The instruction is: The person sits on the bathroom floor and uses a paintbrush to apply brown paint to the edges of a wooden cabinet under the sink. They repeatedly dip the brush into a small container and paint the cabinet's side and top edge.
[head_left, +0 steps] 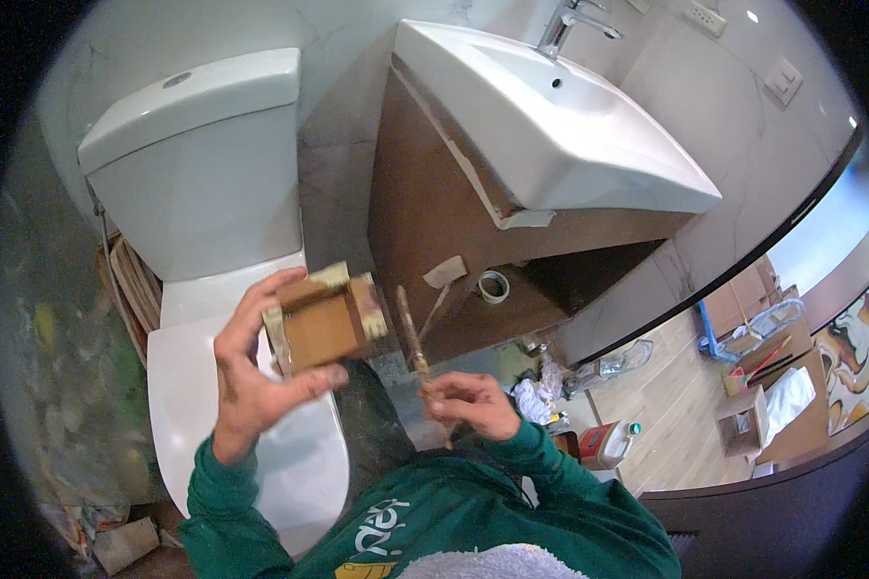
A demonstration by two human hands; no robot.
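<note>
Marbled walls (348, 53) back a white toilet (208, 183) toward ten o'clock and, at one o'clock, a white washbasin (599, 125) above a brown cabinet (415, 193), with a tape roll (492, 297) near its opening at three o'clock. Toward nine o'clock our left hand (246, 372), thumb and fingers spread in a wide curve, holds a small open cardboard box (321, 333) with pale corners. Between five and six o'clock our right hand (473, 400), fingers nearly closed, pinches a thin brownish stick (415, 352), its tip pointing toward eleven o'clock, near the box but apart from it.
</note>
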